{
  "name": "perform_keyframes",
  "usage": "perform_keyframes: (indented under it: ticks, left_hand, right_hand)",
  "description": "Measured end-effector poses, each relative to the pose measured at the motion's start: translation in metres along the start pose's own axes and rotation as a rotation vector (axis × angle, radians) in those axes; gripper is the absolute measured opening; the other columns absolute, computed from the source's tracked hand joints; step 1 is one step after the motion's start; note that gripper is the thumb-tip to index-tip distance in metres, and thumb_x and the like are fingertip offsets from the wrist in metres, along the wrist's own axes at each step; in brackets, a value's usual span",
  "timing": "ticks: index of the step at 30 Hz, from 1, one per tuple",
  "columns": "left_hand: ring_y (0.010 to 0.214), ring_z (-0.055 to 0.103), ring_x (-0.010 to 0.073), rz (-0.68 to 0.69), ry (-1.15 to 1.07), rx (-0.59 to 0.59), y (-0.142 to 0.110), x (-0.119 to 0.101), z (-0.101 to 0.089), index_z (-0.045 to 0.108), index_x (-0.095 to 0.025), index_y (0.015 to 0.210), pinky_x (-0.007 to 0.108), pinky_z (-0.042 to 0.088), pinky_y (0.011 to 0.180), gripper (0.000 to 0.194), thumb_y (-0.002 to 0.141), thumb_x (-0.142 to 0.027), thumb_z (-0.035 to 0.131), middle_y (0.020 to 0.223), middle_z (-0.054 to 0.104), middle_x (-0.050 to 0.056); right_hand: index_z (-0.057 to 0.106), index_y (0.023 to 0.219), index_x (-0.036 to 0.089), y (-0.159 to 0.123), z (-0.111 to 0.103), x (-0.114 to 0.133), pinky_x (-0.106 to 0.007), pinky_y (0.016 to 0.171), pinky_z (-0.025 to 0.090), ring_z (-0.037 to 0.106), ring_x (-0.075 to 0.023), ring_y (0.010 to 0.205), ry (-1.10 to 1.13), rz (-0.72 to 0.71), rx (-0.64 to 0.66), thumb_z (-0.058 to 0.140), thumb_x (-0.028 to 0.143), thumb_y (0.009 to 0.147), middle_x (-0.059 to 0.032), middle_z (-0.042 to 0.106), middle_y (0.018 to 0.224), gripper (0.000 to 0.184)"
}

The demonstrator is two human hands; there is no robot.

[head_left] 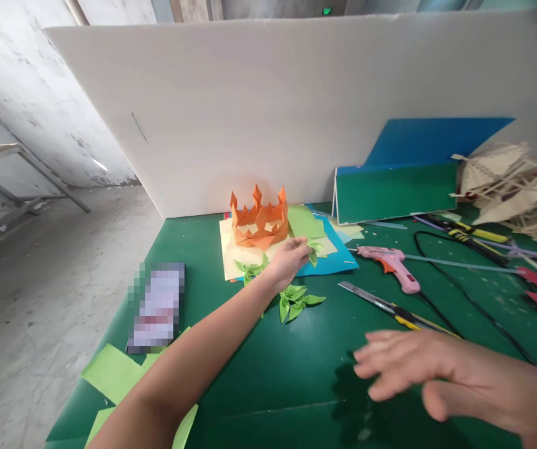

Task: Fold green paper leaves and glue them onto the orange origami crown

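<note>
A: What's nearest?
B: The right hand (403,368), above the table (277,368), fingers spread, thumb apart, holding nothing I can see. It's blurred.

A: And near left?
B: Green sheets (111,372), flat and unfolded, so more folding may be left. The left forearm (203,352) covers part of them; the bottom edge cuts some off. Just beyond is a phone (160,305), its screen pixelated.

A: What's done?
B: Several green leaves (295,305) are folded and lie in clusters either side of that forearm, which hides how many there are.

A: The left hand?
B: The left hand (292,257) reaches past them, fingers bunched at another leaf (314,257). Pinching it or only touching it? I can't tell from here.

A: Farther back?
B: The orange crown (261,236) stands upright on the stacked paper (228,255), before the white board (249,112). I'd call its folding finished. No leaf shows on it, though its far side is partly hidden.
</note>
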State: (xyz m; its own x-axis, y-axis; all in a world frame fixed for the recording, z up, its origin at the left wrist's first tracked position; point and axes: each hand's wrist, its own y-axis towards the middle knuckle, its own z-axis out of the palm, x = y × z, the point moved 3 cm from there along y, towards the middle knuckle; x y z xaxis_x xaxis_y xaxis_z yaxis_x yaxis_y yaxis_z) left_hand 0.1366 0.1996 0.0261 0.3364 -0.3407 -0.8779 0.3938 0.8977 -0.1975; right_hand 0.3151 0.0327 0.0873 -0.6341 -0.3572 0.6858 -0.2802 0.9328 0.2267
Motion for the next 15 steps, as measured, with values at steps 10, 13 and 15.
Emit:
perform_keyframes:
  ticks: [10, 13, 15]
  left_hand:
    - [0.076, 0.056, 0.0089, 0.311, 0.282, 0.031, -0.1, -0.008, -0.004, 0.055, -0.02, 0.102, 0.02, 0.048, 0.067, 0.031, 0.075, -0.013, 0.067, 0.104, 0.055, 0.003]
    - [0.085, 0.059, 0.0125, 0.333, 0.363, -0.01, -0.117, 0.005, -0.011, 0.055, -0.022, 0.103, 0.024, 0.05, 0.076, 0.029, 0.078, -0.014, 0.065, 0.106, 0.057, 0.004]
    - [0.083, 0.059, 0.0124, 0.34, 0.392, -0.037, -0.127, 0.011, -0.016, 0.054, -0.022, 0.105, 0.024, 0.051, 0.076, 0.027, 0.08, -0.017, 0.065, 0.107, 0.056, 0.004]
  right_hand:
    - [0.054, 0.114, 0.026, 0.043, 0.055, 0.006, -0.035, 0.08, 0.056, 0.065, -0.019, 0.088, 0.2, 0.092, -0.287, 0.072, 0.042, 0.076, -0.0051, 0.065, 0.101, 0.045]
    - [0.055, 0.098, 0.024, 0.039, 0.075, 0.02, -0.029, 0.072, 0.056, 0.063, -0.0157, 0.08, 0.259, 0.085, -0.277, 0.069, 0.038, 0.079, -0.0021, 0.063, 0.089, 0.026]
    - [0.056, 0.09, 0.023, 0.035, 0.081, 0.024, -0.026, 0.069, 0.055, 0.063, -0.0146, 0.076, 0.257, 0.091, -0.297, 0.064, 0.034, 0.084, -0.0014, 0.063, 0.084, 0.014]
